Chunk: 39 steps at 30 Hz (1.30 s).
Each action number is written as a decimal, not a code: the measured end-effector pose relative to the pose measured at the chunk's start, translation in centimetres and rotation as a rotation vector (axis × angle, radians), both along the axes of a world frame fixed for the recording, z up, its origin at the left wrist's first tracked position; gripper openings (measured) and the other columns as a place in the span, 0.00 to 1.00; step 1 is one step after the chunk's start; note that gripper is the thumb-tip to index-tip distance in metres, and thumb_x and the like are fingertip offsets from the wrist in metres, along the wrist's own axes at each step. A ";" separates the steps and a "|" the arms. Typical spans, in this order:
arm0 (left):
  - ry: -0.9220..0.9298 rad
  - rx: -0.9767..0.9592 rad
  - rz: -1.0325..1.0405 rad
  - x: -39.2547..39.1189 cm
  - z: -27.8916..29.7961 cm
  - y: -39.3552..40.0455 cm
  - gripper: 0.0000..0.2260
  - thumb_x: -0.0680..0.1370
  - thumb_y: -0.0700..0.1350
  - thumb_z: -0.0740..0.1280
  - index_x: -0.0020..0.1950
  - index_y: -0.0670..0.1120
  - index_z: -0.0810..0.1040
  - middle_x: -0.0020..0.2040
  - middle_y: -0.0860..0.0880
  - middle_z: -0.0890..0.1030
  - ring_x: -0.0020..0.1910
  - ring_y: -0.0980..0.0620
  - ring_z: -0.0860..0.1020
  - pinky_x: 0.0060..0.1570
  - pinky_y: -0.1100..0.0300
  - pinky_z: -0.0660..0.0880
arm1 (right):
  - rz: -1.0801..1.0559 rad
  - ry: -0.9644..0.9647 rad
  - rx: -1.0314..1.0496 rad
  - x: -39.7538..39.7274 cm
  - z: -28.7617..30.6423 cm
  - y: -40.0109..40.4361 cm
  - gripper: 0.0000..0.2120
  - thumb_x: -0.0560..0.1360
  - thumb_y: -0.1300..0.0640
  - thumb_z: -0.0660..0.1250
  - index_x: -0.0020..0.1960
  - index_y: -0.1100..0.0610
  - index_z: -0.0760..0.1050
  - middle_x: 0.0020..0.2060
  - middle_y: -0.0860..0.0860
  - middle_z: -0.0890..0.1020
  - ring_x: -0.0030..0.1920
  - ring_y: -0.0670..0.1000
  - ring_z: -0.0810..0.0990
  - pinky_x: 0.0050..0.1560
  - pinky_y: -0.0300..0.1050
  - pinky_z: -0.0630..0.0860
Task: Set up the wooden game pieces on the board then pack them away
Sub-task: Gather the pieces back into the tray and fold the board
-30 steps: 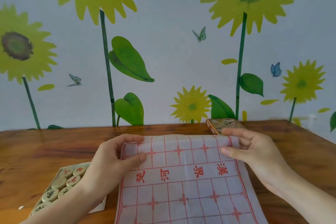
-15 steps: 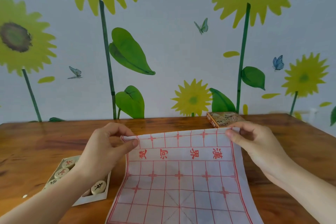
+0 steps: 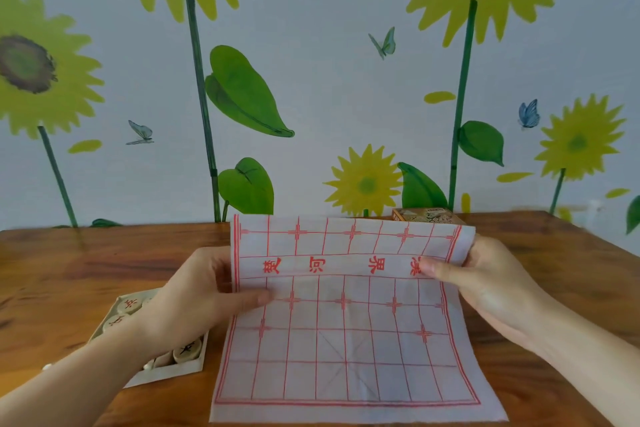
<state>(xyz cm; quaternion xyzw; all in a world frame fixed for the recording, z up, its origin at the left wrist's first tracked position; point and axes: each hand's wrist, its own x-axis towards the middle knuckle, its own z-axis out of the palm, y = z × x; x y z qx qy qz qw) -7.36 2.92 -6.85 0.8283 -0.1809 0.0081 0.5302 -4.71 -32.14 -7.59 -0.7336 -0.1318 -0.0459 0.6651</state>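
While your left hand (image 3: 204, 291) and right hand (image 3: 485, 277) each pinch a side edge of the half-unfolded board (image 3: 346, 340) on the desk (image 3: 86, 263), keep gripping those edges, as the thin, limp sheet will likely sag and crease.

Left hand (image 3: 204, 291): showing bare, no ring or glove appearing on it; short, unpainted thumbnail showing.
Right hand (image 3: 485, 279): showing bare as well, no ring or glove appearing; fingernails looking short and plain.
Left forearm (image 3: 79, 374): running in from the lower left edge, showing no sleeve, watch or band along the visible length.
Right forearm (image 3: 581, 354): running in from the lower right edge, likewise showing no sleeve, watch or bracelet.
Rest of the body: lying outside the view, so clothing is not showing.
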 end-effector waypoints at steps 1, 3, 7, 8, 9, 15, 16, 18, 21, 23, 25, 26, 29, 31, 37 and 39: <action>-0.025 0.010 0.003 0.1 0.0 0.1 0.13 0.75 0.37 0.72 0.57 0.49 0.86 0.55 0.52 0.87 0.55 0.50 0.85 0.53 0.55 0.83 | 0.009 -0.015 0.001 -0.1 0.2 0.0 0.15 0.71 0.64 0.73 0.58 0.57 0.84 0.54 0.54 0.88 0.56 0.53 0.86 0.62 0.57 0.78; -0.120 0.031 0.024 0.1 0.0 0.3 0.13 0.76 0.36 0.72 0.55 0.51 0.87 0.54 0.53 0.87 0.54 0.52 0.85 0.53 0.58 0.83 | 0.037 -0.072 -0.028 -0.2 0.7 -0.2 0.15 0.69 0.63 0.74 0.55 0.58 0.86 0.52 0.55 0.88 0.55 0.54 0.86 0.59 0.55 0.79; -0.318 0.218 0.032 0.5 0.4 1.4 0.10 0.74 0.35 0.74 0.49 0.49 0.87 0.46 0.53 0.88 0.46 0.52 0.86 0.44 0.61 0.82 | 0.040 -0.251 -0.205 -0.2 1.2 -1.1 0.07 0.64 0.60 0.77 0.41 0.51 0.88 0.42 0.54 0.88 0.47 0.52 0.86 0.47 0.42 0.81; -0.321 0.259 0.030 0.7 0.4 1.8 0.11 0.72 0.34 0.76 0.48 0.50 0.88 0.46 0.54 0.88 0.47 0.52 0.86 0.45 0.59 0.82 | 0.061 -0.295 -0.248 -0.1 1.2 -1.3 0.07 0.63 0.60 0.77 0.40 0.51 0.88 0.42 0.53 0.88 0.46 0.51 0.86 0.46 0.40 0.81; -0.326 0.299 0.032 0.9 0.3 2.2 0.12 0.71 0.36 0.77 0.47 0.53 0.88 0.46 0.56 0.87 0.48 0.53 0.86 0.47 0.59 0.82 | 0.094 -0.324 -0.281 -0.1 1.2 -1.4 0.07 0.63 0.60 0.78 0.39 0.52 0.88 0.42 0.52 0.88 0.46 0.50 0.86 0.46 0.39 0.81; -0.313 0.732 -0.002 1.5 -0.2 3.5 0.13 0.78 0.45 0.72 0.55 0.64 0.81 0.55 0.71 0.81 0.58 0.70 0.77 0.58 0.68 0.75 | 0.291 -0.220 -0.479 -0.1 0.1 -1.0 0.08 0.62 0.52 0.83 0.41 0.48 0.89 0.47 0.45 0.83 0.49 0.48 0.83 0.52 0.40 0.80; -0.311 0.776 0.008 1.5 0.0 3.5 0.14 0.80 0.45 0.69 0.56 0.66 0.79 0.55 0.71 0.80 0.59 0.71 0.75 0.60 0.68 0.74 | 0.329 -0.196 -0.543 -0.3 0.1 -0.9 0.08 0.63 0.52 0.83 0.41 0.47 0.89 0.49 0.42 0.82 0.50 0.46 0.83 0.54 0.38 0.79; -0.291 0.821 0.047 1.5 0.3 3.4 0.17 0.81 0.43 0.66 0.57 0.68 0.76 0.57 0.71 0.79 0.60 0.72 0.74 0.62 0.70 0.71 | 0.417 -0.165 -0.678 -0.5 0.1 -0.7 0.08 0.66 0.52 0.82 0.44 0.42 0.88 0.52 0.38 0.79 0.55 0.46 0.82 0.57 0.37 0.78; -0.283 0.779 0.099 1.2 0.6 2.6 0.21 0.81 0.37 0.62 0.57 0.66 0.76 0.57 0.70 0.78 0.61 0.71 0.74 0.61 0.72 0.70 | 0.532 -0.167 -0.849 -0.5 0.5 -1.0 0.16 0.73 0.59 0.79 0.48 0.37 0.87 0.57 0.37 0.78 0.60 0.44 0.79 0.61 0.36 0.75; -0.307 0.739 0.090 0.7 0.4 1.3 0.17 0.83 0.41 0.62 0.59 0.65 0.76 0.58 0.69 0.78 0.60 0.71 0.74 0.62 0.69 0.72 | 0.640 -0.083 -0.936 -0.7 1.5 -1.5 0.26 0.72 0.69 0.69 0.51 0.37 0.86 0.59 0.39 0.78 0.64 0.44 0.77 0.64 0.41 0.74; -0.329 0.735 0.026 0.0 -0.2 -0.5 0.12 0.83 0.48 0.62 0.64 0.63 0.76 0.60 0.69 0.77 0.61 0.71 0.73 0.63 0.67 0.72 | 0.721 0.041 -0.851 -1.1 2.6 -1.8 0.28 0.65 0.70 0.62 0.51 0.43 0.87 0.59 0.41 0.79 0.63 0.48 0.77 0.66 0.50 0.74; -0.346 0.749 -0.019 -0.4 -0.6 -1.4 0.13 0.83 0.52 0.61 0.67 0.63 0.74 0.62 0.69 0.76 0.62 0.71 0.72 0.65 0.67 0.71 | 0.691 0.082 -0.764 -1.3 2.8 -1.7 0.26 0.64 0.68 0.61 0.49 0.47 0.87 0.57 0.42 0.80 0.61 0.49 0.79 0.63 0.50 0.76; -0.377 0.832 -0.156 -1.6 -1.9 -3.6 0.20 0.82 0.59 0.60 0.74 0.62 0.67 0.68 0.69 0.69 0.67 0.69 0.68 0.69 0.64 0.66 | 0.402 0.138 -0.547 -1.3 1.4 0.1 0.14 0.71 0.60 0.64 0.48 0.50 0.86 0.52 0.44 0.84 0.55 0.45 0.82 0.53 0.40 0.77; -0.343 0.791 -0.176 -1.9 -2.3 -4.2 0.22 0.82 0.59 0.61 0.75 0.62 0.64 0.70 0.69 0.65 0.68 0.70 0.66 0.70 0.64 0.64 | 0.226 0.043 -0.651 -1.5 0.0 2.2 0.07 0.78 0.51 0.69 0.54 0.45 0.83 0.50 0.42 0.85 0.52 0.41 0.81 0.50 0.34 0.75; -0.415 0.696 -0.092 -1.8 -3.3 -4.2 0.23 0.81 0.59 0.62 0.75 0.63 0.61 0.68 0.69 0.68 0.68 0.71 0.64 0.75 0.61 0.59 | 0.217 0.062 -1.014 -1.3 0.5 6.1 0.28 0.66 0.38 0.79 0.62 0.44 0.79 0.43 0.43 0.81 0.42 0.41 0.79 0.39 0.35 0.71; -0.429 0.641 -0.061 -1.7 -3.5 -4.3 0.23 0.80 0.56 0.64 0.74 0.63 0.63 0.67 0.69 0.69 0.69 0.71 0.64 0.74 0.61 0.61 | 0.239 0.095 -1.038 -0.9 0.8 6.8 0.24 0.65 0.42 0.81 0.58 0.47 0.80 0.41 0.43 0.80 0.40 0.42 0.78 0.37 0.36 0.69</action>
